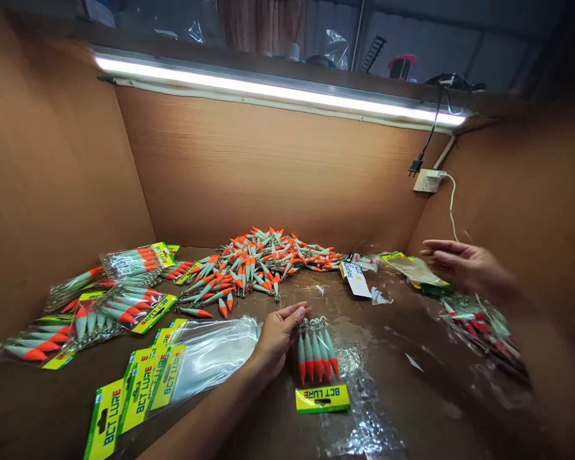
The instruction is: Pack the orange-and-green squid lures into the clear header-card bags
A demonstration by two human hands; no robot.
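Note:
My left hand (pixel 278 335) rests on the brown table, fingers together and flat against the hook end of a row of several orange-and-pale-green lures (pixel 316 351). The lures lie side by side on a clear bag with a yellow BCT LURE header card (pixel 322 397). My right hand (pixel 460 263) hovers open at the right, fingers stretched out over a small stack of bags with yellow cards (pixel 414 267), holding nothing that I can see.
A big heap of loose lures (pixel 253 262) lies at the back centre. Filled packets (pixel 119 300) pile up at the left. Empty BCT LURE bags (pixel 163 377) fan out near the front left. More packed lures (pixel 479 322) sit at the right. Brown walls enclose the table.

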